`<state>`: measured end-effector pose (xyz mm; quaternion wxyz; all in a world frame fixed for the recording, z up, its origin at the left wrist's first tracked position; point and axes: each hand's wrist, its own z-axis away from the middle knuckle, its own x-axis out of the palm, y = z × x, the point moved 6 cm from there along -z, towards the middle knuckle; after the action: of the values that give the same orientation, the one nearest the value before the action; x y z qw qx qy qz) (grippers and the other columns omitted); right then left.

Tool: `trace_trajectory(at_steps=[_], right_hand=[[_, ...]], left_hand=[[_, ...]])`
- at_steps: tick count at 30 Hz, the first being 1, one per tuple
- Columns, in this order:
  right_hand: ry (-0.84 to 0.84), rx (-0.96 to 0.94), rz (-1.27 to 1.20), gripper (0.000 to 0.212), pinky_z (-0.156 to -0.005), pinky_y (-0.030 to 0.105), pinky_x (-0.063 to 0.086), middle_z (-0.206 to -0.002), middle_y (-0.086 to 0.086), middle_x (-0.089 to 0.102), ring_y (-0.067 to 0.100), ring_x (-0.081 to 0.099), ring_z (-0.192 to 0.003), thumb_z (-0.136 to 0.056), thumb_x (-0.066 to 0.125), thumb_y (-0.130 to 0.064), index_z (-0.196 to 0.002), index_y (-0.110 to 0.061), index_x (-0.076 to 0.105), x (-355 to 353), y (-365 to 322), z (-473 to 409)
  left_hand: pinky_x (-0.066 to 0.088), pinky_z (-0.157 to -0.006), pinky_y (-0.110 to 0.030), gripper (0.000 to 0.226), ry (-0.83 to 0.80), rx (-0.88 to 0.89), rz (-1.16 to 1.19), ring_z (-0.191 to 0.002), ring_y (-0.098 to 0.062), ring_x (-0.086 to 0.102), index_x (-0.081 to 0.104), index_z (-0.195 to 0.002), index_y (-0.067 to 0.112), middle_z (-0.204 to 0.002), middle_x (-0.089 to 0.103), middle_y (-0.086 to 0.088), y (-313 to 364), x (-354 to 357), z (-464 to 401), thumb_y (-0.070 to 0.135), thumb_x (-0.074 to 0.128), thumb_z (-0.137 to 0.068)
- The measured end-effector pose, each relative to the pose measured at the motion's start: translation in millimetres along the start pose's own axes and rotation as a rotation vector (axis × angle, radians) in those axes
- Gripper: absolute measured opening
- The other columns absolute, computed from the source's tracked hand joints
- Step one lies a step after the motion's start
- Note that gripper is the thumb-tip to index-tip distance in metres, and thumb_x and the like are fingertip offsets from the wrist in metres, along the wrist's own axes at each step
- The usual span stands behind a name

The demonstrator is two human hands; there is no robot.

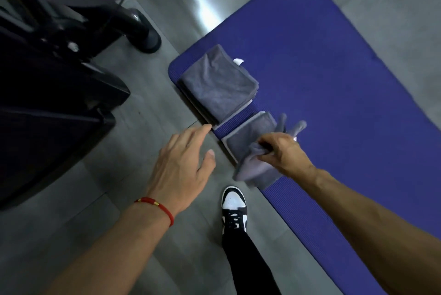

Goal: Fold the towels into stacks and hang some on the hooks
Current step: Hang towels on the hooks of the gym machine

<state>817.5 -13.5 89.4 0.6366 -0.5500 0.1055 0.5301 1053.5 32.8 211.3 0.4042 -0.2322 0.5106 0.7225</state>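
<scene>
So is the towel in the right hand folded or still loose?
Loose. The right hand grips the grey towel bunched, its ends splayed unevenly, unlike the flat folded stack beside it.

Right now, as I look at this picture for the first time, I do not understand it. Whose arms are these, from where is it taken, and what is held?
There is no machine. A person wears a camera on the head, looking down at their own arms. The right hand grips a loose grey towel. The left hand, with a red bracelet at the wrist, is open and holds nothing. On the blue mat lie two piles of folded grey towels: the far stack and the near stack. One shoe stands on the grey floor.
</scene>
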Motion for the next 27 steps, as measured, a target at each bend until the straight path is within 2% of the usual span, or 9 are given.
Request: trace_trajectory(at_steps=[3, 6, 8, 10, 13, 16, 20, 24, 27], right_hand=[[0.071, 0.106, -0.243, 0.028, -0.061, 0.025, 0.045, -0.069, -0.011, 0.059, 0.009, 0.054, -0.065, -0.08, 0.086, -0.027, -0.079, -0.022, 0.059, -55.9, -65.1, 44.4], [0.15, 0.101, -0.426, 0.032, -0.068, 0.011, 0.042, -0.077, -0.028, 0.062, -0.003, 0.059, -0.074, -0.076, 0.089, -0.028, -0.085, -0.038, 0.06, -105.1, -158.7, 76.0], [0.209, 0.043, -0.525, 0.031, -0.071, 0.01, 0.043, -0.08, -0.026, 0.065, -0.001, 0.063, -0.079, -0.075, 0.09, -0.025, -0.088, -0.037, 0.064, -134.5, -228.4, 95.0], [0.259, -0.024, -0.575, 0.027, -0.071, 0.011, 0.045, -0.086, -0.018, 0.068, 0.003, 0.065, -0.083, -0.075, 0.09, -0.027, -0.093, -0.029, 0.07, -159.3, -298.5, 112.0], [0.309, -0.183, -0.572, 0.022, -0.071, 0.015, 0.046, -0.09, -0.012, 0.067, 0.009, 0.064, -0.086, -0.079, 0.087, -0.031, -0.095, -0.028, 0.072, -191.2, -409.4, 140.9], [0.306, -0.335, -0.49, 0.014, -0.074, 0.013, 0.043, -0.094, -0.017, 0.064, 0.004, 0.061, -0.091, -0.088, 0.079, -0.031, -0.099, -0.034, 0.071, -211.2, -515.2, 171.4], [0.224, -0.511, -0.405, 0.018, -0.082, 0.018, 0.049, -0.103, -0.021, 0.068, 0.005, 0.065, -0.101, -0.093, 0.074, -0.036, -0.105, -0.046, 0.066, -232.7, -647.0, 210.4], [0.166, -0.664, -0.427, 0.026, -0.09, 0.041, 0.055, -0.11, -0.009, 0.072, 0.013, 0.068, -0.106, -0.092, 0.075, -0.038, -0.115, -0.028, 0.067, -234.0, -760.0, 235.7], [0.113, -0.767, -0.499, 0.019, -0.085, 0.037, 0.056, -0.102, 0.0, 0.073, 0.013, 0.07, -0.098, -0.091, 0.078, -0.024, -0.107, -0.018, 0.07, -227.2, -836.1, 244.3]], left_hand=[[0.039, -0.109, -0.033, 0.059, 0.048, -0.001, 0.114, -0.128, -0.012, 0.046, 0.045, -0.149, 0.019, -0.141, 0.054, 0.004, 28.4, -53.3, 39.2, 0.039, 0.046, -0.094], [0.025, -0.108, -0.008, 0.062, 0.092, 0.009, 0.173, -0.126, 0.003, 0.04, 0.048, -0.148, 0.025, -0.136, 0.048, 0.019, 53.5, -119.5, 85.2, 0.045, 0.049, -0.089], [0.018, -0.105, 0.001, 0.06, 0.103, 0.01, 0.18, -0.127, 0.009, 0.038, 0.051, -0.143, 0.029, -0.138, 0.047, 0.021, 65.6, -166.9, 115.3, 0.04, 0.054, -0.085], [0.021, -0.104, 0.001, 0.055, 0.134, 0.043, 0.173, -0.127, 0.013, 0.041, 0.058, -0.136, 0.032, -0.138, 0.053, 0.018, 73.2, -218.7, 146.2, 0.038, 0.056, -0.081], [0.039, -0.098, -0.006, 0.046, 0.187, 0.081, 0.22, -0.116, 0.012, 0.054, 0.063, -0.125, 0.037, -0.124, 0.064, 0.018, 79.0, -297.5, 200.8, 0.033, 0.063, -0.079], [0.05, -0.094, -0.018, 0.041, 0.225, 0.1, 0.284, -0.108, 0.011, 0.061, 0.067, -0.122, 0.037, -0.114, 0.07, 0.023, 72.4, -366.9, 265.9, 0.029, 0.071, -0.081], [0.052, -0.084, -0.018, 0.032, 0.366, 0.151, 0.304, -0.099, 0.007, 0.066, 0.07, -0.117, 0.035, -0.105, 0.072, 0.026, 53.1, -460.0, 361.9, 0.032, 0.068, -0.085], [0.053, -0.082, -0.021, 0.023, 0.514, 0.168, 0.354, -0.096, 0.003, 0.068, 0.072, -0.112, 0.032, -0.101, 0.074, 0.021, 21.7, -534.3, 452.1, 0.025, 0.071, -0.09], [0.056, -0.086, -0.029, 0.021, 0.59, 0.144, 0.481, -0.096, -0.003, 0.07, 0.073, -0.107, 0.031, -0.099, 0.076, 0.013, -2.3, -579.3, 515.0, 0.04, 0.068, -0.089]])
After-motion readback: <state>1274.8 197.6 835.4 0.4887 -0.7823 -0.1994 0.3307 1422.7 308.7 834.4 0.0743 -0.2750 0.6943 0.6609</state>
